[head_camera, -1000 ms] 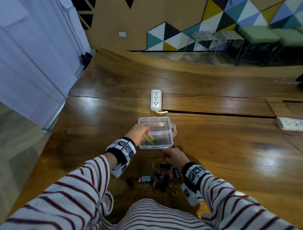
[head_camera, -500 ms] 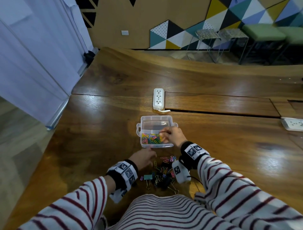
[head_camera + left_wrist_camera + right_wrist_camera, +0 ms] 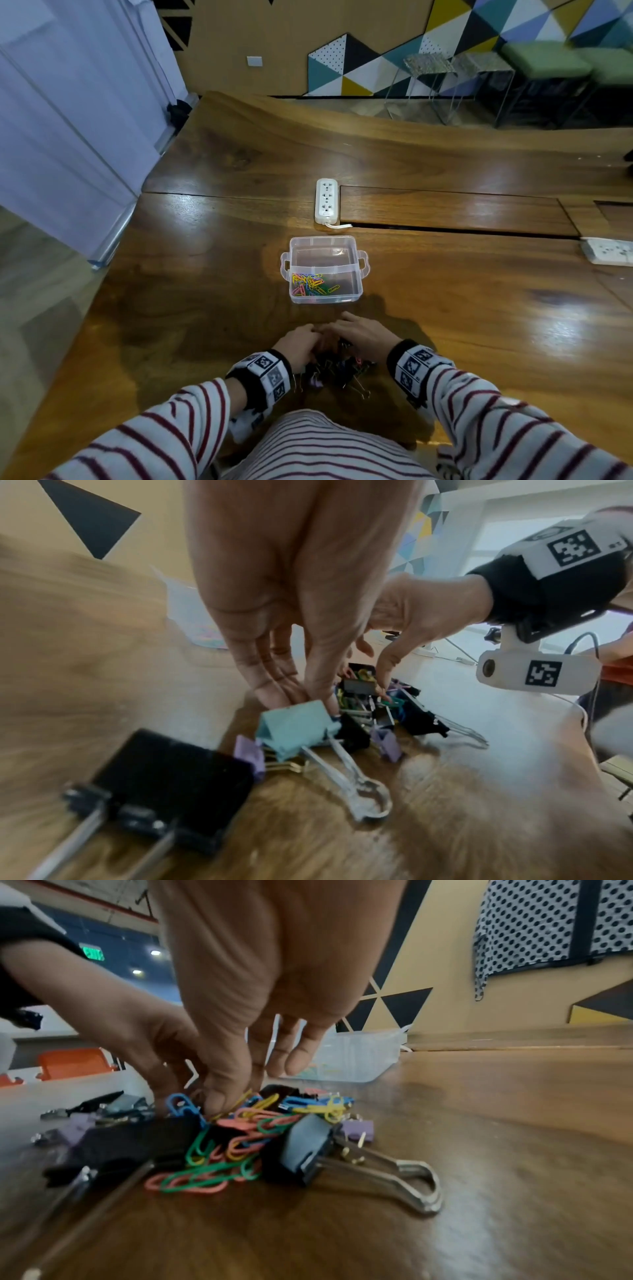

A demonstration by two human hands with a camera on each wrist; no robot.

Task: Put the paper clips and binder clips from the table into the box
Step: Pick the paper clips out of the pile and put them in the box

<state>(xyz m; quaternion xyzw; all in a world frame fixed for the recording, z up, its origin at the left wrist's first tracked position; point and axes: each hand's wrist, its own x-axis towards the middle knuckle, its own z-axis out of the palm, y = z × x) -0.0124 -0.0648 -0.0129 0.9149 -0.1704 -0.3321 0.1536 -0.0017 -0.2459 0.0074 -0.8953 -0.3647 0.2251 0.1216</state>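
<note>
A clear plastic box (image 3: 356,274) stands in mid-table, with coloured paper clips (image 3: 310,284) in its near left part. Nearer to me lies a mixed pile of clips (image 3: 337,368): coloured paper clips (image 3: 240,1123), black binder clips (image 3: 171,785) and a teal binder clip (image 3: 294,731). Both hands are down on the pile. My left hand (image 3: 304,699) pinches its fingertips together just behind the teal clip; what lies between them is hidden. My right hand (image 3: 222,1102) dips thumb and forefinger into the paper clips, its other fingers (image 3: 294,1064) loose above.
A white power strip (image 3: 326,200) lies just beyond the box, and a second one (image 3: 608,251) at the right edge. A groove crosses the wooden table (image 3: 479,308) behind the box. Stools stand past the far edge.
My right hand has come back from the box to the pile. The left hand, at the box a second ago, stays at the pile. The camera has tilted down slightly.
</note>
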